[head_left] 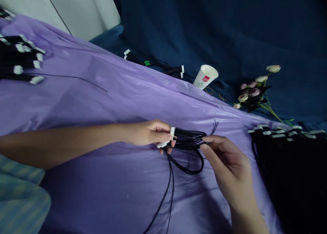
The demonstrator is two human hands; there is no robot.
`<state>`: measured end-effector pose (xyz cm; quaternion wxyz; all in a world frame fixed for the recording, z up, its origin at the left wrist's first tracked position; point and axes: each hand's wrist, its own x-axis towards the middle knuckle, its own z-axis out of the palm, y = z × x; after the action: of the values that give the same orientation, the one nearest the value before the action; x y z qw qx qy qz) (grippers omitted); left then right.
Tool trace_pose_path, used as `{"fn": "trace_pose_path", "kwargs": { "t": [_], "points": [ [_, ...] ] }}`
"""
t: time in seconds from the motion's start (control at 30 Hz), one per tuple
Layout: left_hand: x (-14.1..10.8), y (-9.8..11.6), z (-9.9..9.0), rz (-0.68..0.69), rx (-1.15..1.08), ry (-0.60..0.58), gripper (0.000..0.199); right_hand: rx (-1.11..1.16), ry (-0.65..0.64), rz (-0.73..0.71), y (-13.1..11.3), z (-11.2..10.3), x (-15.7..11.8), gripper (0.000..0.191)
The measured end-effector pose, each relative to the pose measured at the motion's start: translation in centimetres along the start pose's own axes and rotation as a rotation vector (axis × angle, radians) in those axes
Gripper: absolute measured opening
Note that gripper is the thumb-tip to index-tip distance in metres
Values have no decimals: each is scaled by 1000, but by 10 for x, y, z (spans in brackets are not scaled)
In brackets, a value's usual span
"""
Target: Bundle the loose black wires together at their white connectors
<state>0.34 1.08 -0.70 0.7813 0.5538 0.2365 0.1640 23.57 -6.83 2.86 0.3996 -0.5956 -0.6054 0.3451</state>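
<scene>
My left hand (pixel 155 135) is closed on a folded bundle of thin black cables (pixel 189 138), gripping it at the end with white connectors (pixel 163 144). The bundle's looped part points to the right, and one larger loop hangs below it. Two loose strands trail down toward the near side. At the looped end is my right hand (pixel 227 162), its thumb and index fingertips slightly apart and close against the cables. Whether those fingertips touch the strands is hard to tell. Several thin wire ends stick up just above them.
On the purple sheet (pixel 84 101), cable bundles with white connectors (pixel 22 60) lie at the left. A large dark cable pile (pixel 293 169) is at the right. Along the far edge are a paper cup (pixel 205 76), rubber bands, artificial flowers (pixel 252 91) and another cable bundle (pixel 163 67).
</scene>
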Motion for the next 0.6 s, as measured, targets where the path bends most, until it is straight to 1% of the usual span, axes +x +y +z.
{"fn": "trace_pose_path", "kwargs": {
  "t": [0.07,0.13,0.2,0.23,0.33,0.47,0.6],
  "points": [
    [0,1,0,8,17,-16,32,-145,55,-207,-1,5,-1,15],
    [-1,3,-1,11,30,-44,33,-271,80,-393,-1,12,0,15],
    [-1,4,-1,2,32,-69,33,-346,83,-527,0,18,1,17],
    [-1,4,-1,-5,32,-78,34,-363,82,-570,0,20,1,17],
    [0,5,0,-14,28,-94,34,-373,101,-616,0,25,2,13],
    [0,5,0,-9,3,-110,34,-369,130,-607,-1,28,3,10],
    [0,6,1,-14,-28,-110,33,-379,112,-581,1,30,5,10]
  ]
}}
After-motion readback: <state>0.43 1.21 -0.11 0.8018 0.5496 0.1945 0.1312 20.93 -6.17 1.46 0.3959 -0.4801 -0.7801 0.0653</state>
